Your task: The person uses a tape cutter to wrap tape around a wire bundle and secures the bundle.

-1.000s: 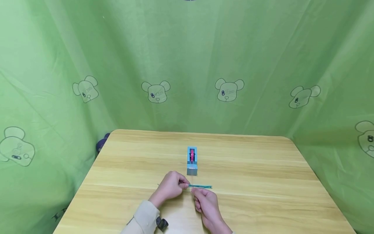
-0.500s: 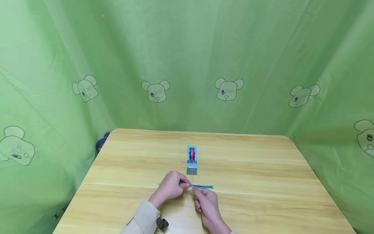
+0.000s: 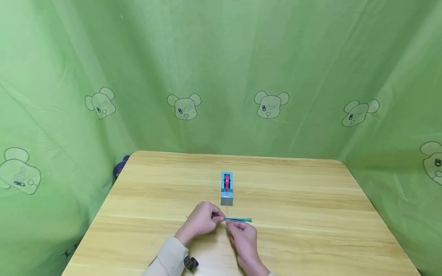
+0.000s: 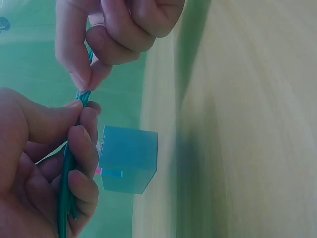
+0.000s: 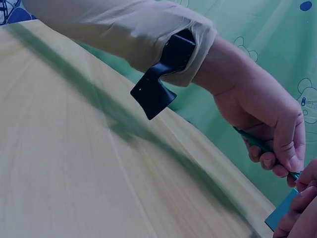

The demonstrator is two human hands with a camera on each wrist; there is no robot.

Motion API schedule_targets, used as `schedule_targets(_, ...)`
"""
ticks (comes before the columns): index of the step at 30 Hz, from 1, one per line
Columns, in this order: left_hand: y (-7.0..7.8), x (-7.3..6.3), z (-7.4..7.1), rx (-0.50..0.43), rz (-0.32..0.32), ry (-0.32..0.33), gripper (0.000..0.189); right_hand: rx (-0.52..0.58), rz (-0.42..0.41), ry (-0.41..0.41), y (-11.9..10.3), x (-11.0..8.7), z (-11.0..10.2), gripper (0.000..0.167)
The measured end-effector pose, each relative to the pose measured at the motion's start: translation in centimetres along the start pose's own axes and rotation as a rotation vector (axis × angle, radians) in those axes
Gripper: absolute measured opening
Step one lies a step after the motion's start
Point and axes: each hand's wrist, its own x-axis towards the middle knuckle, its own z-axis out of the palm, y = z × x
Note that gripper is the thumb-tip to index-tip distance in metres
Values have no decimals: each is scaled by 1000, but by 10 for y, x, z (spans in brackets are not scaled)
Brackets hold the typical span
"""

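A bundle of thin green strands (image 3: 239,219) lies crosswise in front of me, its right ends sticking out past the fingers. My left hand (image 3: 203,218) grips it, with curled fingers and thumb (image 4: 29,124) around it in the left wrist view. Close against the bundle, my right hand (image 3: 244,235) pinches the end of a clear strip of tape (image 3: 226,211). This strip runs toward me from a blue tape dispenser (image 3: 226,199) with a pink core. In the left wrist view the right hand (image 4: 119,29) meets the bundle just above the left fingertips.
The wooden table (image 3: 293,199) has rounded far corners. Green curtains (image 3: 221,76) with printed bear heads hang behind it and at both sides. A black wrist mount (image 3: 191,263) sticks out from the left sleeve (image 3: 170,255).
The bundle's free ends have shifted very slightly to the right. My right fingertips have edged up closer to the bundle, while the left hand and the dispenser stay almost still.
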Motion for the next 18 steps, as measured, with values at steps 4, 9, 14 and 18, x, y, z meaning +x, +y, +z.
schedule_targets(4,1,0,-1,1,-10,-7,10,-20,-25,35,1,0,2,20)
schedule_targets(9,1,0,-2,14,-4,-4,10,-27,-11,55,0,1,4,18)
schedule_targets(14,0,1,-3,25,4,-4,9,-31,-19,70,1,3,6,21)
schedule_targets(18,-2,1,-3,25,1,-10,9,-6,-16,63,5,5,6,22)
